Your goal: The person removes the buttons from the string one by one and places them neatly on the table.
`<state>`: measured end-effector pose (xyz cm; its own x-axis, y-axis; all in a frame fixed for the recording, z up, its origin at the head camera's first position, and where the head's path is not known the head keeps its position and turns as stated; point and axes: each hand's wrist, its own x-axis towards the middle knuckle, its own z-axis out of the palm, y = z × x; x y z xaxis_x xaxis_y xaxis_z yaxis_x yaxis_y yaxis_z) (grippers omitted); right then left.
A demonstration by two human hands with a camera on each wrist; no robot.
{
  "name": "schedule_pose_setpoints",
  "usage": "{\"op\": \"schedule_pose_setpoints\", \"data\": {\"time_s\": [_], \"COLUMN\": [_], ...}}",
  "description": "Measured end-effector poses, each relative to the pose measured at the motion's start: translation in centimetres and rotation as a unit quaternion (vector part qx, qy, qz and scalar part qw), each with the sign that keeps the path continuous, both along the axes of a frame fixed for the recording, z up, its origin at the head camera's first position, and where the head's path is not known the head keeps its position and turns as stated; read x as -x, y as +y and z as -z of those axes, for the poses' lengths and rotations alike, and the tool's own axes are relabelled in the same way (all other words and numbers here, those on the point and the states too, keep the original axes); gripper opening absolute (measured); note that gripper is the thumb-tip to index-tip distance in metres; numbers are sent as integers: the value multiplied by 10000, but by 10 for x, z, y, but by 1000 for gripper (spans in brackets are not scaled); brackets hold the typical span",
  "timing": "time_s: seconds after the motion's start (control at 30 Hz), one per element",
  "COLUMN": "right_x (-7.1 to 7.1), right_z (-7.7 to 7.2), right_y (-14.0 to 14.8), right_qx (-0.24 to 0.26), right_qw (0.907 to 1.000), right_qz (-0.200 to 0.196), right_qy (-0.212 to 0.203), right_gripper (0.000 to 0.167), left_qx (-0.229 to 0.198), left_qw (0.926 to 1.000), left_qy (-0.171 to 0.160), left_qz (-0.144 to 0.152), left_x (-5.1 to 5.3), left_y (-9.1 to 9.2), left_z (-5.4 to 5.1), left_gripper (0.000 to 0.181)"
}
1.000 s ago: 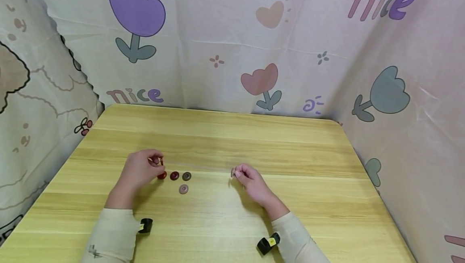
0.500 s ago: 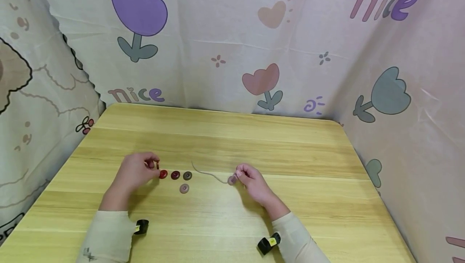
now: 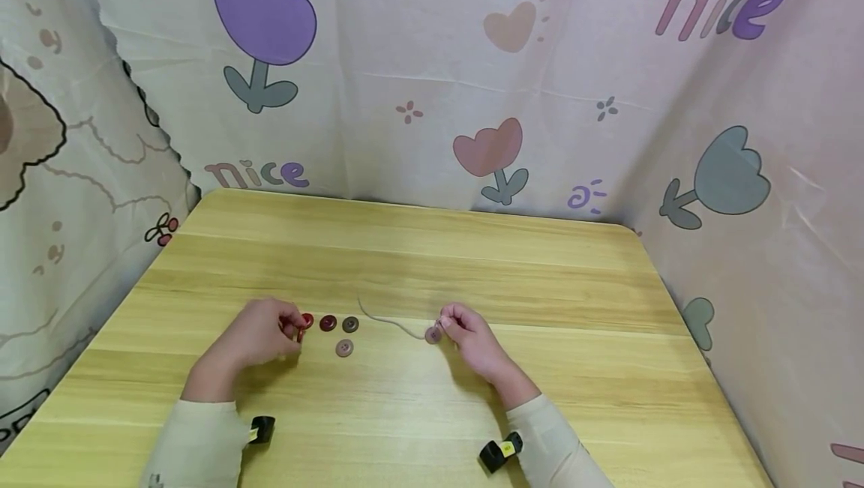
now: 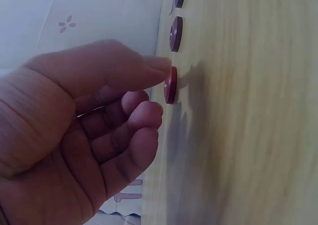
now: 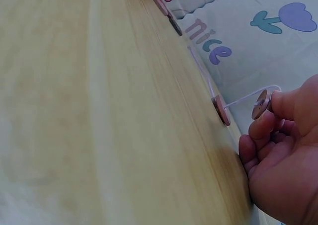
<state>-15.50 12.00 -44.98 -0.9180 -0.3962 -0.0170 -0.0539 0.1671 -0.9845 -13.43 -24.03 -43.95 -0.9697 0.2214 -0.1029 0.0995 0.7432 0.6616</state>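
Note:
My left hand (image 3: 259,334) pinches a small orange-red button (image 3: 300,335), mostly covered by the fingertips and not distinguishable in the left wrist view. Its thumb tip is close to a red button (image 4: 170,85) on the table; contact is unclear. Right of that lie a maroon button (image 3: 328,323) and a dark grey button (image 3: 350,324), with a pinkish-brown button (image 3: 344,348) below them. In my right hand (image 3: 475,339), thumb and finger pinch a brown button (image 5: 262,105) threaded on a thin cord (image 5: 246,96). A second brown button (image 5: 221,111) sits on the cord, just below the fingertips.
The wooden table (image 3: 405,413) carries everything, its back edge meeting a printed cloth (image 3: 378,38). The cord's free end (image 3: 361,303) trails left toward the dark button. Black wrist cameras (image 3: 500,452) jut from both sleeves.
My left hand moved left a little, then toward me, its pinched button lowering beside the red one. At the right hand, a button dropped below the fingertips and the taut cord went slack.

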Motion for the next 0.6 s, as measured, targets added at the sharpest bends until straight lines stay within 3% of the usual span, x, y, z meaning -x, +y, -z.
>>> {"op": "schedule_pose_setpoints", "data": {"time_s": [0.6], "right_x": [1], "right_z": [0], "right_y": [0], "right_qx": [-46], "right_qw": [10000], "right_qz": [-56], "right_qy": [13], "right_gripper": [16], "left_qx": [-236], "left_qw": [9993], "left_qy": [-181], "left_qz": [238], "left_x": [1], "left_y": [10], "left_z": [9], "left_gripper": [24]}}
